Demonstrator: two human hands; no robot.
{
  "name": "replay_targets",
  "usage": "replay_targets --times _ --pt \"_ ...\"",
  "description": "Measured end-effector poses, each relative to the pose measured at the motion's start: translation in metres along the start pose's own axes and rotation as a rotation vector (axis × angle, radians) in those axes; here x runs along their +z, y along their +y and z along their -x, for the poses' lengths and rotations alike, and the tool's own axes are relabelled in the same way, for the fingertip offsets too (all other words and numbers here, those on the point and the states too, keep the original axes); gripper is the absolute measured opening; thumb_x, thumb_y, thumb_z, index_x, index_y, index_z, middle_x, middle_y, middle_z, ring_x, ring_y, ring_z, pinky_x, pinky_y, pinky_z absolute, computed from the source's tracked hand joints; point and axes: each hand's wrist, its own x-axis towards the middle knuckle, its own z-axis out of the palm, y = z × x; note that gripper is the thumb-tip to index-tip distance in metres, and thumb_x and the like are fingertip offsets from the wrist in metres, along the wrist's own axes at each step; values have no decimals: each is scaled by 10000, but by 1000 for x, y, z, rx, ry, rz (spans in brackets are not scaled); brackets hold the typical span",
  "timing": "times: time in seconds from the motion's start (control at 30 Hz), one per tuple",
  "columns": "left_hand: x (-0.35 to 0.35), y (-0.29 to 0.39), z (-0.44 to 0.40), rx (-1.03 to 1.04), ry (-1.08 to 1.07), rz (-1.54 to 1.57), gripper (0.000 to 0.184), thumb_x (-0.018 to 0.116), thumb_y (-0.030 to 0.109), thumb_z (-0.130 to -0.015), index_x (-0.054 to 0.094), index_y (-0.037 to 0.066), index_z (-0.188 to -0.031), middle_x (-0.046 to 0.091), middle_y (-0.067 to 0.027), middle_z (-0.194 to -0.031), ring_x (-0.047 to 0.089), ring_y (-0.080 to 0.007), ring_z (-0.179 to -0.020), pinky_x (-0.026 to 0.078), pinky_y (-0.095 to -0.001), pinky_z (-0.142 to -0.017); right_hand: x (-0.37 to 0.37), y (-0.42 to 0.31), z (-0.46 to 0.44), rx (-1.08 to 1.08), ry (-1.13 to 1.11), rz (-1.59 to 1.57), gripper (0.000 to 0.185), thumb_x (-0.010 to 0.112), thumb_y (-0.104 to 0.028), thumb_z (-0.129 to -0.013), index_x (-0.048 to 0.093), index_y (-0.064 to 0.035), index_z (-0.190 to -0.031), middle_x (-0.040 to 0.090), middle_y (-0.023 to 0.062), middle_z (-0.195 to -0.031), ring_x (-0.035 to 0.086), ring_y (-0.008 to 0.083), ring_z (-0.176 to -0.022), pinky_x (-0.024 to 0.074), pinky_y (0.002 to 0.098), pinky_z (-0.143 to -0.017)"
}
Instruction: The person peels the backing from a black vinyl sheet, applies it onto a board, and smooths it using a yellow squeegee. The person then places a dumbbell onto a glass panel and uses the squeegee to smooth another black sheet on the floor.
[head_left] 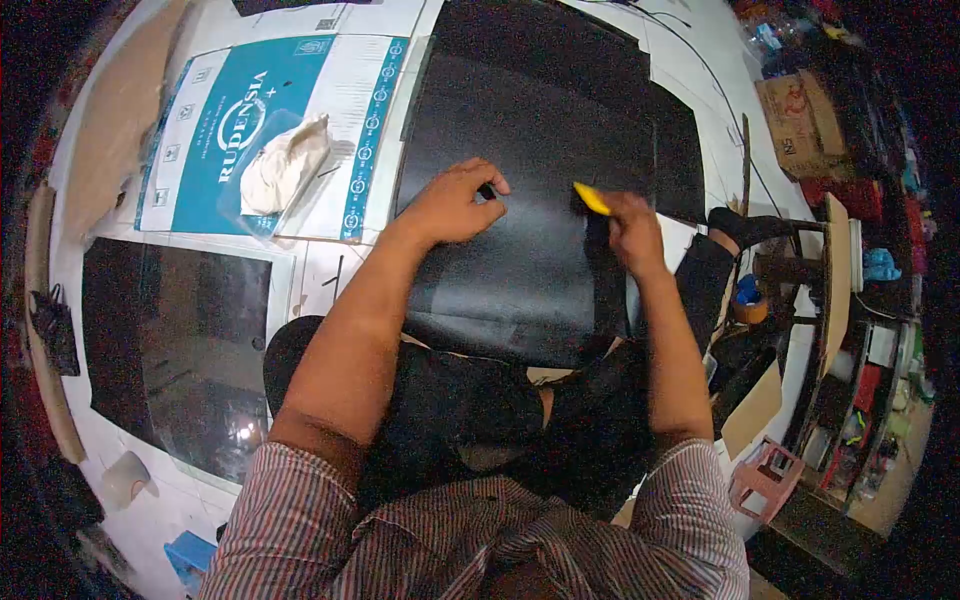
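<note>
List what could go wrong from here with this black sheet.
The yellow tool in the right hand is by the black sheet, so it might scratch the dark surface if it presses unevenly.
The left hand is over the same sheet, so a slip of the tool toward it could catch the fingers.
The sheet's near edge reaches the person's lap, so shifting the legs may nudge it.

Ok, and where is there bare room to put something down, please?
The black sheet looks bare between the left hand and the yellow tool in the right hand, and beyond them. The teal-and-white cardboard has room beyond the pale bundle on it. Crowded: the right side, with an orange roll and a brown box.
</note>
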Motion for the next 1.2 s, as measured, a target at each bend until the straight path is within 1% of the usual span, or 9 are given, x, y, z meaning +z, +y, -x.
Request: replay_targets --times 0.3,0.37,0.5,0.6,0.73,0.8,0.83,0.9,1.2 --pt "-6 7 1 -60 3 57 250 694 212 -828 682 70 -1033 649 -148 -1123 616 -338 -1094 491 -409 -965 -50 -25 53 -96 -248 -24 546 588 96 -758 671 -109 -1257 667 173 -1158 640 404 -1041 514 453 -943" --pt "-6 7 1 -54 -7 44 252 697 214 -832 683 69 -1038 651 -145 -1117 618 -336 -1092 494 -407 -960 -45 9 39 14 -8 -58 517 564 100 -794 665 -100 -1260 668 167 -1165 647 390 -1062 516 440 -950" --pt "-6 6 1 -60 0 71 246 701 209 -831 680 66 -1030 651 -146 -1112 625 -337 -1078 498 -406 -954 -41 51 -29 219 126 43 466 561 66 -864 663 -131 -1274 668 161 -1188 656 361 -1094 518 420 -956" --pt "-6 6 1 -26 12 67 238 705 202 -828 678 62 -1020 652 -146 -1107 632 -337 -1066 501 -404 -951 -25 83 -61 210 75 168 371 591 -65 -894 684 -158 -1241 656 163 -1167 651 405 -1029 537 469 -899" --pt "-4 3 0 -35 12 59 233 706 198 -828 677 62 -1016 653 -142 -1108 630 -336 -1075 499 -403 -958 -13 84 -63 288 1 96 374 603 -76 -889 681 -144 -1248 657 171 -1163 648 401 -1053 534 473 -917" --pt "-2 1 0 -34 6 74 236 704 200 -829 679 64 -1021 653 -142 -1108 627 -337 -1081 498 -404 -960 -17 69 -43 605 -71 -267 400 585 -33 -876 679 -127 -1254 660 182 -1188 646 400 -1083 530 475 -942" --pt "-1 -1 -1 -45 5 75 239 702 201 -830 681 67 -1026 652 -141 -1112 626 -334 -1086 497 -404 -962 -16 66 -26 608 -71 -265 400 585 -33 -876 679 -127 -1254 660 182 -1188 646 400 -1083 530 475 -942" --pt "-1 -1 1 -52 2 75 241 700 203 -830 684 70 -1030 650 -140 -1116 624 -332 -1091 496 -404 -964 -13 56 11 142 17 18 449 574 22 -832 680 -112 -1248 671 179 -1196 655 402 -1069 530 472 -943" --pt "-6 6 2 -74 -10 46 251 694 208 -836 687 74 -1048 647 -140 -1150 619 -330 -1121 487 -404 -991 -67 5 74 208 -337 20 437 564 87 -825 696 -112 -1192 677 153 -1190 658 378 -1083 540 433 -933"
